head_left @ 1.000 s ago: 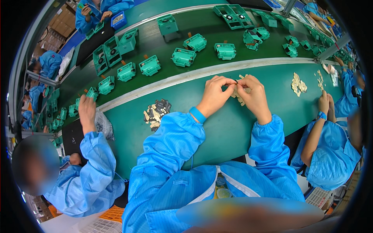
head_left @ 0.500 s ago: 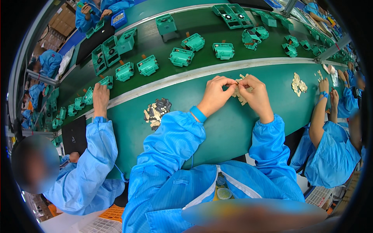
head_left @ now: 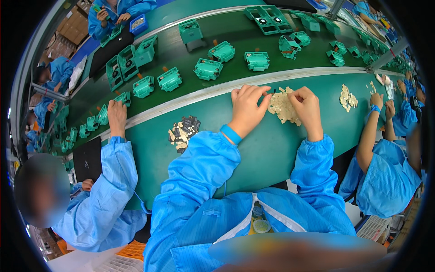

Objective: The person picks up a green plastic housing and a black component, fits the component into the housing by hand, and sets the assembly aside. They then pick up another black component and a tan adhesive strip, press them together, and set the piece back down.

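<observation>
Pile of small beige parts [head_left: 283, 107] lies on the green bench [head_left: 253, 149], just below the pale strip [head_left: 199, 93] that edges the belt, between the person's two hands. Left hand [head_left: 247, 109] rests at the pile's left edge, fingers curled, fingertips [head_left: 264, 90] pinched together at the pile's top; whether a part sits between them cannot be told. Right hand [head_left: 307, 106] lies on the pile's right side, fingers bent down onto the parts, thumb and forefinger close; what it holds, if anything, is too small to tell. Blue band [head_left: 231, 134] on the left wrist, blue sleeves on both arms. To the left on the bench, well apart from the hands, a second heap of dark and beige parts [head_left: 183, 132]. To the right, a smaller beige heap [head_left: 348, 98] near a co-worker's hand [head_left: 376, 99]. Beyond the strip, the dark green belt [head_left: 235, 34] carries teal housings [head_left: 208, 69] spaced along it, some upright, some tipped. At left, another co-worker's hand [head_left: 117, 119] reaches onto the belt's edge, touching a teal housing there. More people in blue coats sit along both ends of the line.
</observation>
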A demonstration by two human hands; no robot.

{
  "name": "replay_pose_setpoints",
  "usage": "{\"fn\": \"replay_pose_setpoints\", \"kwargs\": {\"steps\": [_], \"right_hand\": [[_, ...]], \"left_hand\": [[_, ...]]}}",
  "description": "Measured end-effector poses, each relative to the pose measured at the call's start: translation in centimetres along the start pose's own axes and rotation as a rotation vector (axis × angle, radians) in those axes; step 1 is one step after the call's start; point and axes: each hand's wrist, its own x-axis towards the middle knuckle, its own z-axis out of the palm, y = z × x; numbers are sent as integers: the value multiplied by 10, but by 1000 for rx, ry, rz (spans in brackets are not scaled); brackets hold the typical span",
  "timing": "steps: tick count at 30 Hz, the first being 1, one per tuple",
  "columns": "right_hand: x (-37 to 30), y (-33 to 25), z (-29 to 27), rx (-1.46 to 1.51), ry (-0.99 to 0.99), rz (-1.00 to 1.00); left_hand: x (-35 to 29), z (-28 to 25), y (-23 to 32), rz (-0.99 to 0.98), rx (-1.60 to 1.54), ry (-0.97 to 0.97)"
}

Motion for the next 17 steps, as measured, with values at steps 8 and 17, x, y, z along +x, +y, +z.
{"fn": "replay_pose_setpoints", "kwargs": {"steps": [8, 17], "right_hand": [[5, 4, -3, 203, 18, 142], [34, -1, -16, 467, -684, 268]], "left_hand": [[1, 0, 8, 238, 286, 35], [-4, -2, 17, 348, 379, 86]]}}
